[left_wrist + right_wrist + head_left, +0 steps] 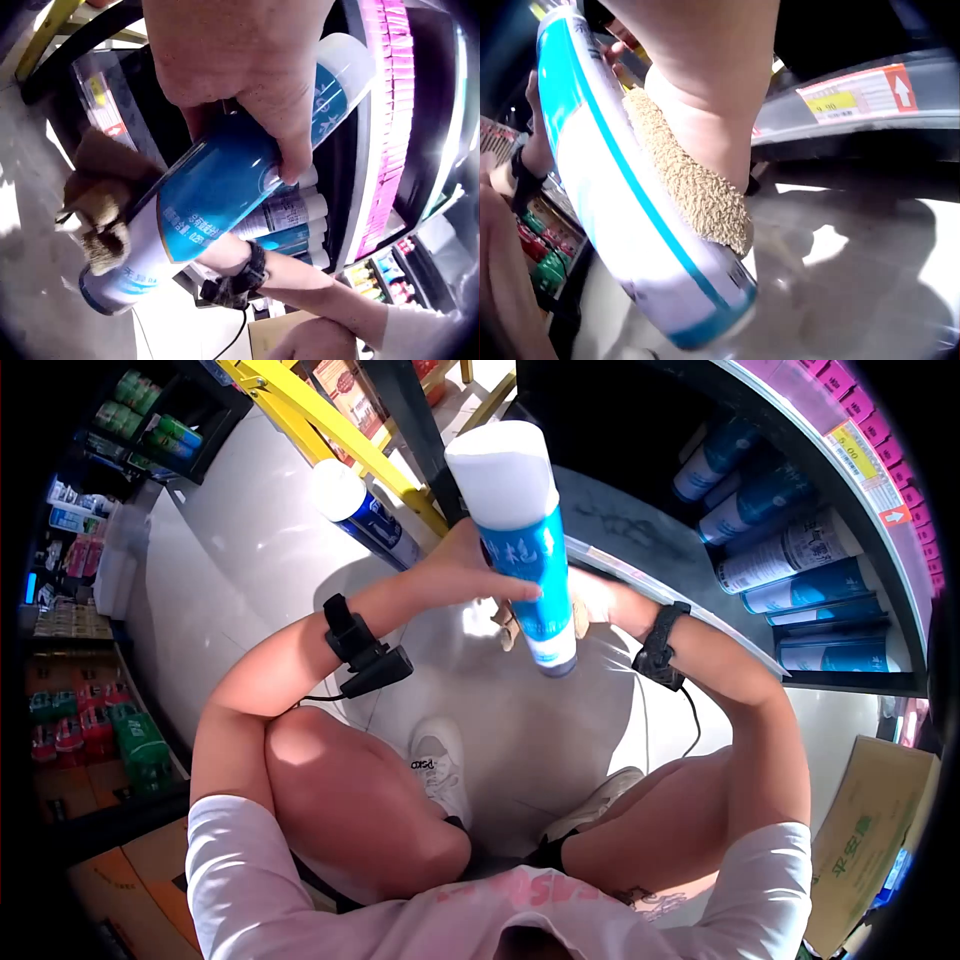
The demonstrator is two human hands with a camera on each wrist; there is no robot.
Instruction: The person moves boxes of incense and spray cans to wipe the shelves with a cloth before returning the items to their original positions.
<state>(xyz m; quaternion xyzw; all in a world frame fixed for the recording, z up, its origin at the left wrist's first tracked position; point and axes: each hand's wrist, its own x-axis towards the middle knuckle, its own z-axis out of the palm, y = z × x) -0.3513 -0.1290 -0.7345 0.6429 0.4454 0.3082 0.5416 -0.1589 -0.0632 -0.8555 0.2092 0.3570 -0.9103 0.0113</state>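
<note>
In the head view a tall blue-and-white aerosol can (524,555) with a white cap is held tilted in front of the body. My left hand (458,572) grips it around the upper part, thumb across the blue label. On the far side of the can, my right hand (600,598) is partly hidden. It holds a tan terry cloth (686,176) against the can's lower side, as the right wrist view shows. The same cloth (101,199) looks bunched near the can's base in the left wrist view.
Another blue can (375,525) with a white cap stands on the floor by a yellow frame (345,440). To the right, a shelf (640,525) holds several similar cans (810,585). A cardboard box (870,840) stands at lower right. Bottles (140,745) fill a rack on the left.
</note>
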